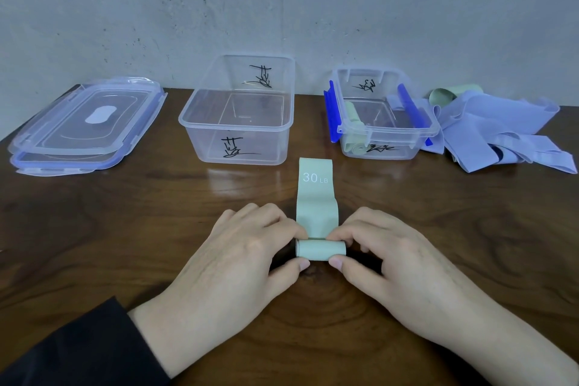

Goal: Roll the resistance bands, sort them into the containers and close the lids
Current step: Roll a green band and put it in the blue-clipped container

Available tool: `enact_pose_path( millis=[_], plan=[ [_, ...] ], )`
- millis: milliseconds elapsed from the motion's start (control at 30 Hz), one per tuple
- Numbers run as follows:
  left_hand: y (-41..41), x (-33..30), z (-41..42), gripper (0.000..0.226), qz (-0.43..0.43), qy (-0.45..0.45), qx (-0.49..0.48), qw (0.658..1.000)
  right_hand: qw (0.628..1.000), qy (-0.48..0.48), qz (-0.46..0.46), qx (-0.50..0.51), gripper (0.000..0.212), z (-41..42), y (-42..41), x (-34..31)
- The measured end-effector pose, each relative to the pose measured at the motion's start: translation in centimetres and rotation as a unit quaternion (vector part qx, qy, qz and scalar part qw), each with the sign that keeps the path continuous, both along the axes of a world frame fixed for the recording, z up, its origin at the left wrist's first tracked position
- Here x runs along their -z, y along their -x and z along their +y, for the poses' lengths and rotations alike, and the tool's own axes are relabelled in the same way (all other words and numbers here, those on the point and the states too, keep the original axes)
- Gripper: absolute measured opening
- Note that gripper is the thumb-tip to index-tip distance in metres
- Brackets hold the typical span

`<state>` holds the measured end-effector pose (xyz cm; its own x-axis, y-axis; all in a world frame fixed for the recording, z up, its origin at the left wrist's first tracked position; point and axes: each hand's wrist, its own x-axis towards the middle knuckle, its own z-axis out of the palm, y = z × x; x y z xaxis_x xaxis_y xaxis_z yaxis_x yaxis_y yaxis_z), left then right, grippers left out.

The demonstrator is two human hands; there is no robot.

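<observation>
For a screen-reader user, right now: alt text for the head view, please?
Left hand and right hand pinch a half-rolled pale green resistance band on a dark wooden table; behind stand two open clear plastic containers.

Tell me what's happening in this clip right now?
A person is rolling a pale green band marked 30 LB on the wooden table. The left hand and right hand pinch the rolled end, with the rest lying flat. The larger container looks empty; the smaller container holds a green roll. Two lids lie stacked at left, and purple bands are heaped at right.
</observation>
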<state>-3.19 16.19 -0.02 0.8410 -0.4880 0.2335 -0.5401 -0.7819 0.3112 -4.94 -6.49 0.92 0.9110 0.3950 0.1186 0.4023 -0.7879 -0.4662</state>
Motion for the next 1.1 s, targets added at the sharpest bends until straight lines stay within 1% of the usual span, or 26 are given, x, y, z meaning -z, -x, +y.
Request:
enact_pose_path(
  millis=[67,233,333,467,567,800,1000,1100],
  plan=[
    [0.03,-0.04,0.04,0.034,0.002,-0.001,0.0,1.0,1.0,0.0,0.001,0.002,0.027,0.07,-0.04,-0.02],
    [0.18,-0.1,0.02,0.036,0.0,-0.005,-0.003,1.0,1.0,0.013,0.004,-0.001,0.022,0.17,-0.03,-0.1],
    [0.15,-0.12,0.0,0.034,0.004,0.002,-0.005,1.0,1.0,0.013,0.002,-0.002,0.021,0.09,0.02,-0.09],
    [0.04,-0.02,0.04,0.03,0.007,-0.003,-0.002,1.0,1.0,0.011,0.004,-0.001,0.024,-0.01,-0.03,-0.01],
    [0.08,0.02,0.11,0.033,0.009,0.001,-0.002,1.0,1.0,0.01,0.009,0.002,0.028,0.07,0.01,-0.11],
    [0.26,-0.2,0.03,0.036,0.012,0.01,-0.002,1.0,1.0,0.016,0.015,-0.001,0.02,0.15,0.0,-0.24],
    [0.08,-0.1,0.07,0.035,0.013,-0.003,0.0,1.0,1.0,0.007,0.011,-0.003,0.032,-0.09,-0.05,-0.01],
    [0.06,-0.05,0.12,0.034,0.015,-0.004,0.0,1.0,1.0,0.007,0.01,0.0,0.033,-0.03,-0.02,-0.13]
  ],
)
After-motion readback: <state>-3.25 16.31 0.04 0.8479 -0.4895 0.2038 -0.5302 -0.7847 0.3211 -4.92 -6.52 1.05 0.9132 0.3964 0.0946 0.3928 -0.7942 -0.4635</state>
